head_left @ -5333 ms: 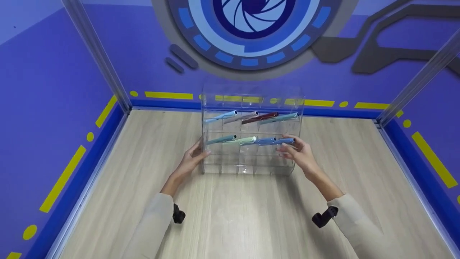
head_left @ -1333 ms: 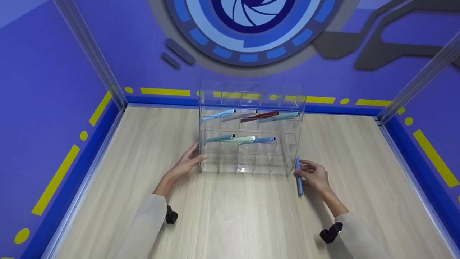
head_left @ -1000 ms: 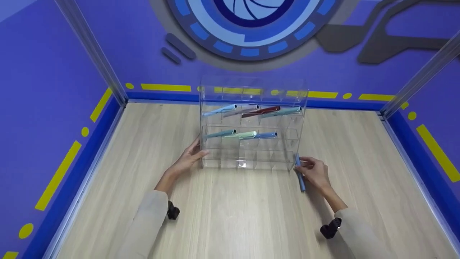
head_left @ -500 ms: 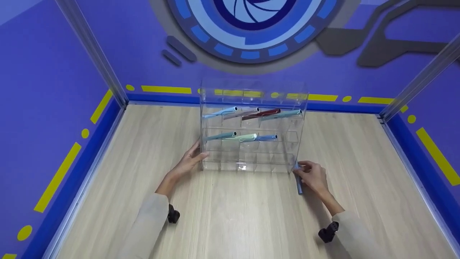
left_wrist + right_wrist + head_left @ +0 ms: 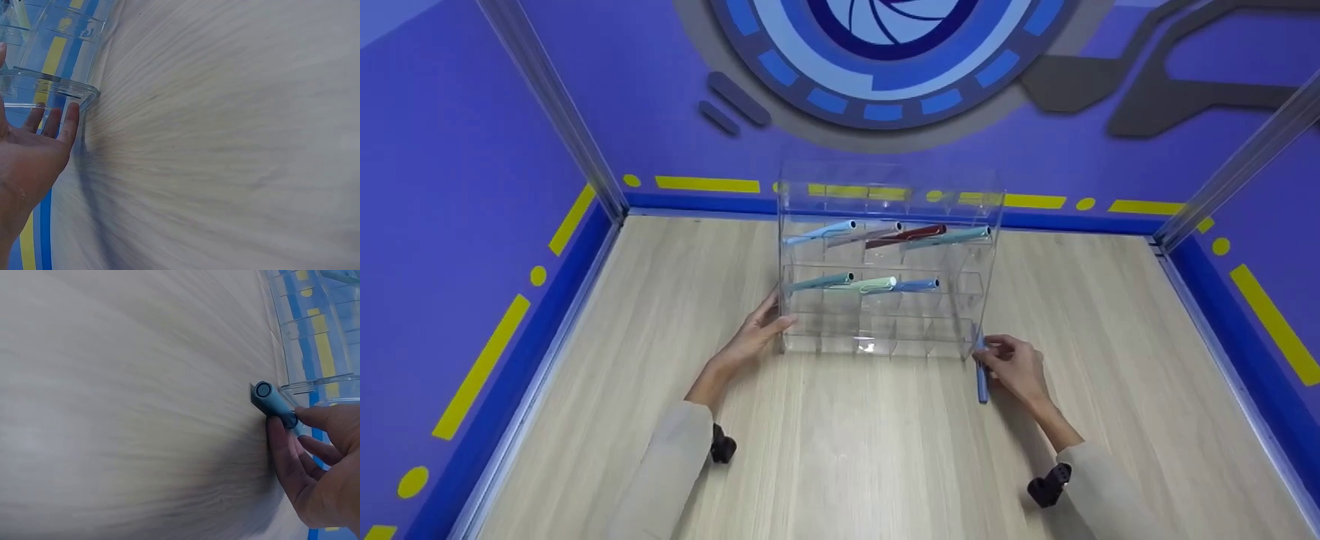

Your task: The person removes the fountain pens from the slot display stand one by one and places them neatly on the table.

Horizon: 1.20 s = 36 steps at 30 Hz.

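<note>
The person's right hand [image 5: 1018,367] has hold of a slim blue pen [image 5: 982,386], pinched between thumb and fingertips. From here the pen runs near to far just beside the near right corner of a clear rack [image 5: 840,343], its far end close up against the rack's right side; whether the two touch I cannot tell. The right wrist view looks onto the pen's near end, with a small ring on it and the clip off to one side. I cannot tell whether that end meets the table [image 5: 840,457] or hangs a little above it.

The left hand [image 5: 746,341] rests on the rack's left side, fingers spread and fairly straight along the wall, the thumb apart from them at the near edge.

The rack stands upright on the pale wood-grain table, toward the far side. Its upper row of pens goes, left to right, light blue pen [image 5: 819,232], greyish-lilac pen [image 5: 874,234], dark red pen [image 5: 907,236] and light teal pen [image 5: 952,237], all lying aslant. In the row below, from the left, lie a dark teal pen [image 5: 821,282], a pale green pen [image 5: 874,285] and a mid-blue pen [image 5: 916,286].

Both arms come in from the near side in beige sleeves [image 5: 667,465], a small black device [image 5: 1048,484] at each wrist. Beyond the rack rises a blue-violet wall [image 5: 637,97] with yellow dashes along its foot and a big round emblem [image 5: 883,112] higher up
</note>
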Each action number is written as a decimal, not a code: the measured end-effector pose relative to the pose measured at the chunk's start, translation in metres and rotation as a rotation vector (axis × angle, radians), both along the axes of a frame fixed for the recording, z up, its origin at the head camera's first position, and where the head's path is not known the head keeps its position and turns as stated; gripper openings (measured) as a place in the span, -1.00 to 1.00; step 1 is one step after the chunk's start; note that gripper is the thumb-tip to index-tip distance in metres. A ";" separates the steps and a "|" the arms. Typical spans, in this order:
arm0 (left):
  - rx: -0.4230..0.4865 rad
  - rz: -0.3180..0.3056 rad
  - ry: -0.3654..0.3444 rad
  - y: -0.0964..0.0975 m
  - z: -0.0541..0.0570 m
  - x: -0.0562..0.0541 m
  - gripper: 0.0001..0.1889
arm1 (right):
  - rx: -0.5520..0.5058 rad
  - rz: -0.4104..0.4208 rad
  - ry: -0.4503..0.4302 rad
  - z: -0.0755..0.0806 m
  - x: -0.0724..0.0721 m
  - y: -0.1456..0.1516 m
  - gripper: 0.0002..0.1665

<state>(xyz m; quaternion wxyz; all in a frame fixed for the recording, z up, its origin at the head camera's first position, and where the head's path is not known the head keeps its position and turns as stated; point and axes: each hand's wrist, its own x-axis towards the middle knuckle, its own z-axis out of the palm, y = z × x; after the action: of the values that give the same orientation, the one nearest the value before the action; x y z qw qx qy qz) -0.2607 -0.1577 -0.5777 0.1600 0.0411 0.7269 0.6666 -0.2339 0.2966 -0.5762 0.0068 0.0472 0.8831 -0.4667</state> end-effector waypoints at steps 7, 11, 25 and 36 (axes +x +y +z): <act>-0.016 0.020 -0.014 0.000 -0.001 0.003 -0.12 | -0.023 -0.061 0.097 0.015 0.010 0.001 -0.66; 0.001 0.018 -0.008 0.001 -0.004 0.004 -0.14 | -0.086 -0.077 0.205 0.040 0.024 -0.001 -0.71; 0.018 0.020 0.009 0.002 -0.004 -0.001 -0.14 | -0.297 0.104 0.376 0.073 0.034 -0.029 -0.74; 0.011 0.042 0.035 0.003 -0.007 -0.001 -0.19 | -0.363 0.193 0.484 0.089 0.016 -0.057 -0.71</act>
<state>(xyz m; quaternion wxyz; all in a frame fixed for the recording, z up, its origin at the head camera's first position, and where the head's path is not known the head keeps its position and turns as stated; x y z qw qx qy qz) -0.2617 -0.1551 -0.5849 0.1329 0.0385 0.7266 0.6730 -0.2177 0.2398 -0.4874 -0.1510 -0.1515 0.7616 -0.6117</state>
